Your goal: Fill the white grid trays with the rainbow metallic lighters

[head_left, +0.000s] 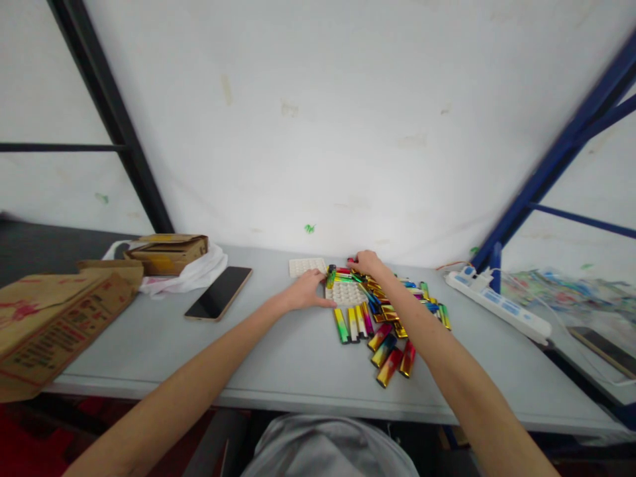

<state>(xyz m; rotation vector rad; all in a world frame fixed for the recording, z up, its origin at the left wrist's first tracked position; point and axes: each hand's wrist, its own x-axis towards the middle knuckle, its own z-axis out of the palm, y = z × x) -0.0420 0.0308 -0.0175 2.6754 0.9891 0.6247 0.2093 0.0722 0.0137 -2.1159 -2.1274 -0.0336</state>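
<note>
Many shiny coloured lighters lie in a loose heap on the grey table. My left hand rests at the left edge of a white tray with small cells, thumb and fingers apart, beside a yellow-green lighter standing at the tray's corner. At the back of the heap, my right hand has its fingers closed at a red lighter. A second white tray lies behind my left hand.
A black phone, a white plastic bag with a small carton, and a larger cardboard box are on the left. A white power strip with cables lies on the right, near another phone.
</note>
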